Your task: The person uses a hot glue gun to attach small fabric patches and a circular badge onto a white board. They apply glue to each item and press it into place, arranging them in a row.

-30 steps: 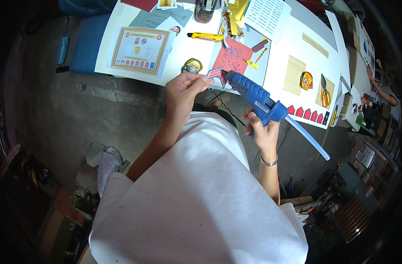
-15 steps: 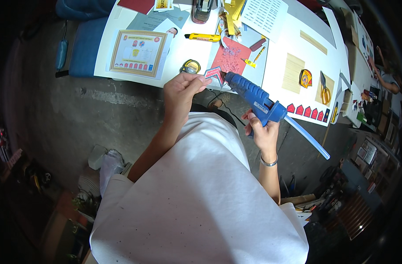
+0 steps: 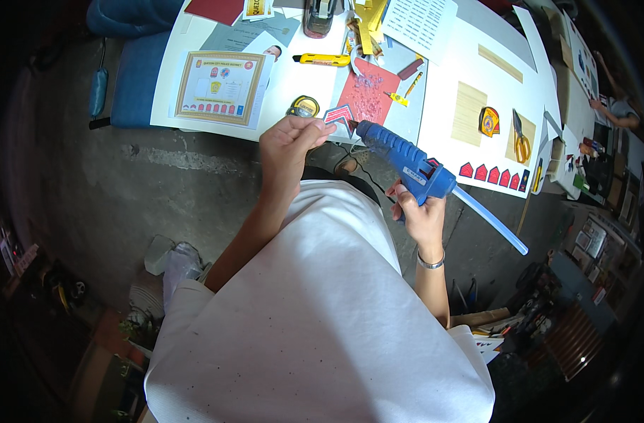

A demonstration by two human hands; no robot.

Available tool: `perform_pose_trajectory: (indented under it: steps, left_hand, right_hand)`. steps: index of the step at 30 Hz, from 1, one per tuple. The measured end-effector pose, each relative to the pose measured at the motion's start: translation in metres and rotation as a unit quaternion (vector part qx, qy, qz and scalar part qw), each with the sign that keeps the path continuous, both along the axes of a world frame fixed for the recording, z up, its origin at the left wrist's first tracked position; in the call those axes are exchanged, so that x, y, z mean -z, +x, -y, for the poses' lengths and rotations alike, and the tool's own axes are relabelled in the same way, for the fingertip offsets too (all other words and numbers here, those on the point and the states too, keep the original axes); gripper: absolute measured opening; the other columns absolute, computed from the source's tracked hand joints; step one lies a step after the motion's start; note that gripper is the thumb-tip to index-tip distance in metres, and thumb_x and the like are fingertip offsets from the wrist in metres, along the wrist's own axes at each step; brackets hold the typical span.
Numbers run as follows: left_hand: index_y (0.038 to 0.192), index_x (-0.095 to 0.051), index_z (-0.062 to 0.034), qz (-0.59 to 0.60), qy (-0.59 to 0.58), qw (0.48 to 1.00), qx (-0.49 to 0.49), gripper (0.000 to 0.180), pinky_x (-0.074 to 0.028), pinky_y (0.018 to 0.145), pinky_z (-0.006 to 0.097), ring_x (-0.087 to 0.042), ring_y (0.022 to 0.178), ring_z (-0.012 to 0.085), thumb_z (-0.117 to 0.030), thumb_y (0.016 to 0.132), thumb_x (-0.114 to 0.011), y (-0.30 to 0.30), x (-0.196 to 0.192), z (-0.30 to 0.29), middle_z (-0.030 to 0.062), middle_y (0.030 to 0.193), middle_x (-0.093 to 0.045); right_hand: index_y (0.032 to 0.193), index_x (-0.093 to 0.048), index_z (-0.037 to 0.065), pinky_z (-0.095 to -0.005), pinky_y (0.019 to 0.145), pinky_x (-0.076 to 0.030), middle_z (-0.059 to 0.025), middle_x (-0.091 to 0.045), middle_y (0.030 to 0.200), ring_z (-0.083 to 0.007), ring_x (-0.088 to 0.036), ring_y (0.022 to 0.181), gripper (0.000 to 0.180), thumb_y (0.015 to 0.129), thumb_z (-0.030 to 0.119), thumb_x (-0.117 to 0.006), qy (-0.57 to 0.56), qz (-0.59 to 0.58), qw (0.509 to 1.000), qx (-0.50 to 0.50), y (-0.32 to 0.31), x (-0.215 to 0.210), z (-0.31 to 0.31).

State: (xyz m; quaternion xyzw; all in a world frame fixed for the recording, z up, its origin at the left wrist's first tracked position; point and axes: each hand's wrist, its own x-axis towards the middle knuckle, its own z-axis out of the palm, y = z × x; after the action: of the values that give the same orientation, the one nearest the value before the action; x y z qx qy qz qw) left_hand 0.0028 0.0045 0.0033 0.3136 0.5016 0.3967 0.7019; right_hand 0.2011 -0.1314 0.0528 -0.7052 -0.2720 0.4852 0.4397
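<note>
Left hand [image 3: 288,144]: pinching one chevron cutout [image 3: 338,115], hovering past the desk [image 3: 280,92] edge.
Right hand [image 3: 419,211]: gripping one blue glue gun [image 3: 406,162], nozzle touching the cutout.
Room: open floor [image 3: 160,190] lying leftward.

Left hand [image 3: 287,144] raised, fingertips pinched; right hand [image 3: 419,211] fisted, apparently gripping.

Person seen from above, wearing a plain white short-sleeved shirt [image 3: 315,310] with a few small dark specks on the cloth, both forearms bare, left hand [image 3: 288,144] unadorned, right hand [image 3: 417,211] with a thin silver-coloured bracelet [image 3: 430,264] at the wrist.
</note>
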Motion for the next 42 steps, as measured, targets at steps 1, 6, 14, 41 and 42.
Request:
perform_pose_trajectory:
  steps: [1, 6, 14, 41, 42]
  left_hand:
    - [0.098, -0.067, 0.003, -0.001, 0.001, 1.0, 0.001, 0.008, -0.061, 0.086, 0.032, -0.077, 0.097, 0.0279, -0.005, 0.097, -0.067, 0.0, 0.0, 0.0, 0.0214, 0.097, -0.076]
    - [0.099, -0.067, 0.0031, -0.006, 0.0, 1.0, 0.003, 0.008, -0.061, 0.087, 0.033, -0.077, 0.097, 0.0279, -0.005, 0.097, -0.066, 0.0, -0.001, 0.0, 0.0216, 0.098, -0.076]
    - [0.099, -0.067, 0.0035, -0.006, 0.004, 1.0, 0.009, 0.011, -0.06, 0.089, 0.035, -0.076, 0.098, 0.0274, -0.008, 0.098, -0.066, 0.001, -0.003, -0.001, 0.0215, 0.099, -0.076]
    - [0.102, -0.065, 0.0042, 0.019, 0.005, 1.0, 0.005, 0.013, -0.06, 0.094, 0.037, -0.076, 0.101, 0.0286, -0.008, 0.1, -0.064, -0.001, 0.004, -0.002, 0.0227, 0.103, -0.075]
    - [0.104, -0.065, 0.0042, 0.034, -0.017, 0.999, -0.007, 0.013, -0.059, 0.095, 0.037, -0.075, 0.104, 0.0293, -0.009, 0.101, -0.063, -0.002, 0.006, -0.002, 0.0228, 0.104, -0.074]
  right_hand:
    - [0.108, -0.06, -0.005, -0.0254, 0.048, -0.05, -0.0098, -0.069, 0.081, -0.0111, -0.062, 0.056, 0.022, 0.088, 0.004, -0.063, -0.001, -0.003, 1.0, 0.005, 0.0, 0.0, 0.001]
    - [0.105, -0.06, -0.005, -0.0255, 0.048, -0.051, -0.0099, -0.069, 0.081, -0.0113, -0.062, 0.056, 0.02, 0.088, 0.005, -0.063, -0.003, -0.007, 1.0, 0.006, 0.001, 0.001, 0.003]
    - [0.103, -0.061, -0.005, -0.0257, 0.048, -0.051, -0.0098, -0.069, 0.08, -0.0113, -0.063, 0.055, 0.019, 0.087, 0.005, -0.062, 0.0, -0.003, 1.0, 0.016, 0.002, 0.002, 0.005]
    - [0.105, -0.061, -0.006, -0.0255, 0.047, -0.051, -0.01, -0.07, 0.08, -0.0114, -0.063, 0.054, 0.021, 0.088, 0.005, -0.065, -0.045, 0.017, 0.999, 0.011, -0.004, 0.004, 0.015]
    - [0.106, -0.061, -0.006, -0.0256, 0.048, -0.051, -0.0105, -0.07, 0.082, -0.0115, -0.063, 0.055, 0.022, 0.088, 0.005, -0.065, -0.012, 0.005, 1.0, 0.015, -0.005, 0.003, 0.017]
